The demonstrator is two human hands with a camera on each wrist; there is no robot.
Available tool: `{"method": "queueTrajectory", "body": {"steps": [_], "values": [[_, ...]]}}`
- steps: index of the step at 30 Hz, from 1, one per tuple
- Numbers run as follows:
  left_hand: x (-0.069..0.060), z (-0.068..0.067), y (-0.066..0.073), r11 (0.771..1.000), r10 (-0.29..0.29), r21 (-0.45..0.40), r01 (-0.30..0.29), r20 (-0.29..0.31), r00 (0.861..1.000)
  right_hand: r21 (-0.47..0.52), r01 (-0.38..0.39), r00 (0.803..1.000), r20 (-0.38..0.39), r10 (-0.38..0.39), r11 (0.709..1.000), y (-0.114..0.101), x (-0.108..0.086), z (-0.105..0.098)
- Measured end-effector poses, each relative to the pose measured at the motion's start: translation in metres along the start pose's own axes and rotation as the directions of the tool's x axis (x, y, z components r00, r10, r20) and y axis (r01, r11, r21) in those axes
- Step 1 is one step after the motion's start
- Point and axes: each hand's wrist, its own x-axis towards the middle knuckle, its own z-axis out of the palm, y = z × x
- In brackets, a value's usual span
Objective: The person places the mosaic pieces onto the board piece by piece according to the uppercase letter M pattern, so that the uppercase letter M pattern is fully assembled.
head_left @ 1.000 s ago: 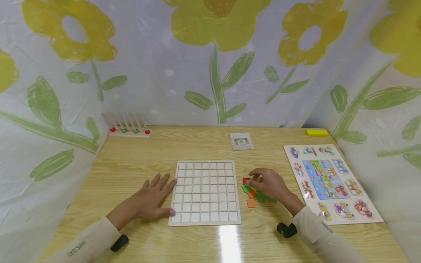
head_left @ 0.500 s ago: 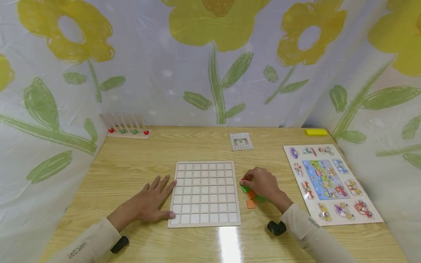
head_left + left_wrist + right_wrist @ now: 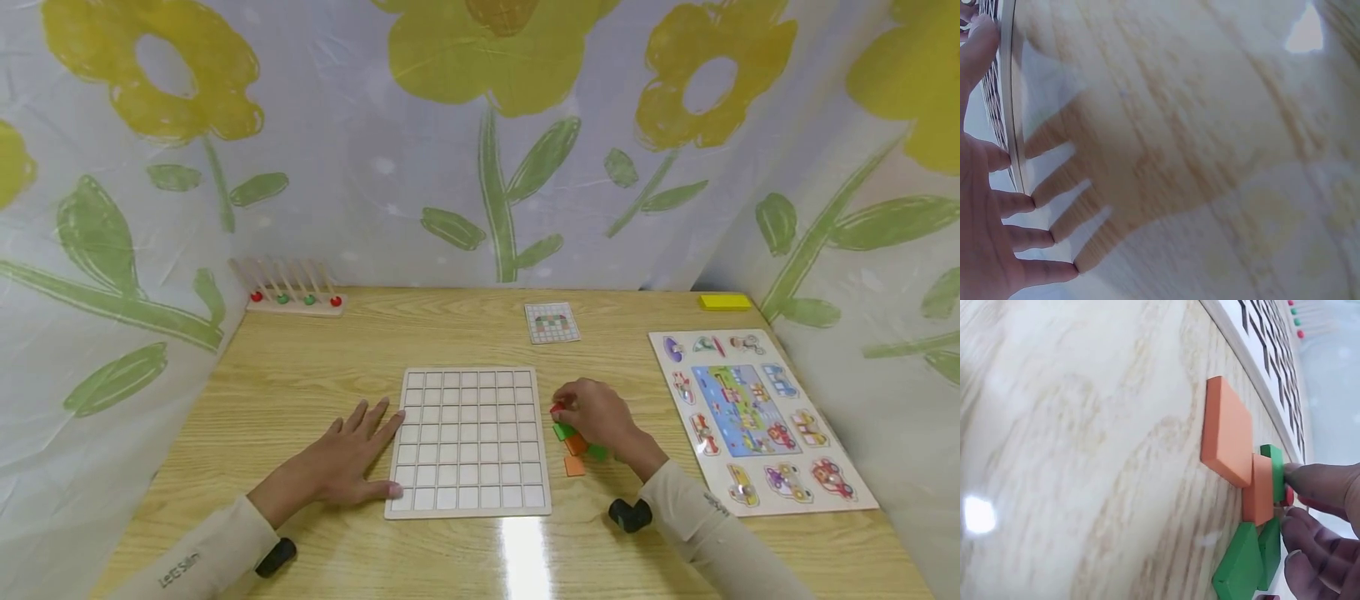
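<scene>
A wooden grid board (image 3: 468, 513) with square cells lies flat before me. My left hand (image 3: 343, 460) is spread on the table, its thumb and index fingertips touching the board's left edge; the left wrist view shows its straight fingers. Right of the board, my right hand (image 3: 606, 418) pinches a red square tile (image 3: 557, 408) between thumb and fingers. Close below it are a green tile (image 3: 1237, 565), an overlapped orange tile (image 3: 576, 444) and a separate flat orange tile (image 3: 573, 466). The hand partly hides the pile.
A small pattern card (image 3: 552, 323) lies behind the board. At right is a picture puzzle board (image 3: 821, 433), with a yellow block (image 3: 724, 302) beyond it. A peg rack (image 3: 296, 307) with red and green beads stands at back left. Flowered curtain (image 3: 360, 167) surrounds the table.
My right hand has moved slightly left and down onto the red tile and now grips it. The left hand stays at the board's edge.
</scene>
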Motion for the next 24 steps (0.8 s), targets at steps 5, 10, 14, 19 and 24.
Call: {"method": "queueTrajectory", "body": {"steps": [5, 10, 14, 19, 24], "values": [[-0.0003, -0.0022, 0.0010, 1.000, -0.002, -0.012, 0.002, 0.011, 1.000, -0.007, 0.029, 0.999, 0.037, -0.028, 1.000, -0.0002, 0.0018, -0.0029], [-0.0001, -0.0029, -0.0005, 1.000, -0.014, 0.001, 0.014, 0.012, 1.000, -0.017, 0.014, 1.000, 0.019, -0.013, 1.000, 0.0002, 0.0020, -0.0024], [0.0004, -0.0044, -0.0018, 1.000, -0.025, 0.007, 0.025, 0.004, 1.000, -0.018, -0.038, 0.999, -0.013, 0.038, 0.999, -0.0003, 0.0021, -0.0008], [0.0003, -0.0057, -0.0005, 0.998, -0.059, -0.031, 0.060, 0.020, 0.998, -0.018, -0.053, 0.998, -0.019, 0.053, 0.998, -0.0017, 0.0029, 0.0004], [0.0003, -0.0063, 0.0002, 0.995, -0.078, -0.052, 0.081, 0.053, 0.996, 0.019, -0.049, 0.999, 0.003, 0.048, 0.999, -0.0008, 0.0042, -0.0003]]}}
